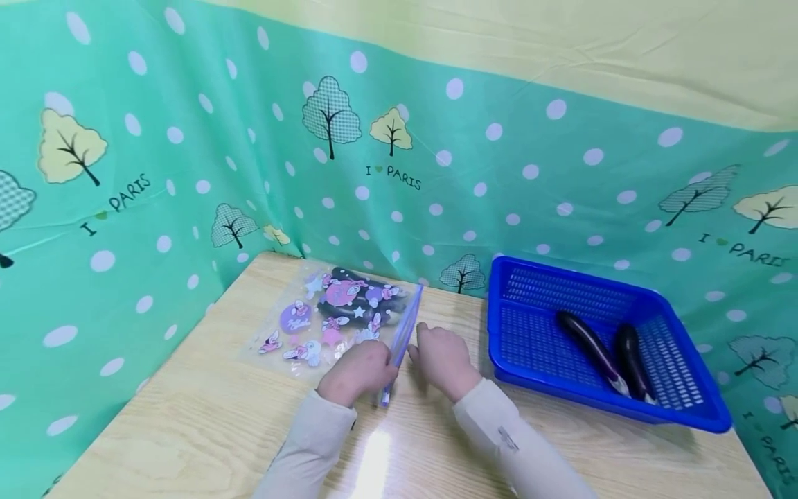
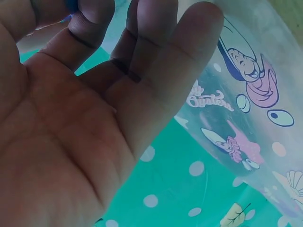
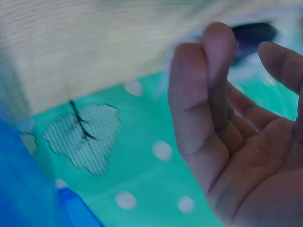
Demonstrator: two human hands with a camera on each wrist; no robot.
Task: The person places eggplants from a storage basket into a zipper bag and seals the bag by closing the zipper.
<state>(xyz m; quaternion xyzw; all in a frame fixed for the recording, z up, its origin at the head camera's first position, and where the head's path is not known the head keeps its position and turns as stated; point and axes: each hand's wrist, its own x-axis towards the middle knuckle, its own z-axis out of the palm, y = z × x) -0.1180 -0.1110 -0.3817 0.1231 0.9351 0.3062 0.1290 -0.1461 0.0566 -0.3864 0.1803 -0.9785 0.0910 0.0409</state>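
My left hand (image 1: pixel 360 371) pinches the blue zip strip (image 1: pixel 408 315) of a clear, cartoon-printed plastic bag (image 1: pixel 293 346). My right hand (image 1: pixel 444 359), fingers loosely curved, holds nothing just beside it. Bag lies flat on the wood-grain table (image 1: pixel 187 430), smooth dark eggplants (image 1: pixel 358 308) inside; left of the blue mesh-walled basket (image 1: pixel 576 275).

Partly masked, partly cropped
Prints (image 1: pixel 341 293) mask some of the bag's (image 1: pixel 264 359) dark contents (image 1: pixel 363 303); the left hand (image 1: pixel 361 367) covers part of its zip strip (image 1: pixel 406 324); the right wrist view crops a blurred blue basket (image 3: pixel 26 179).
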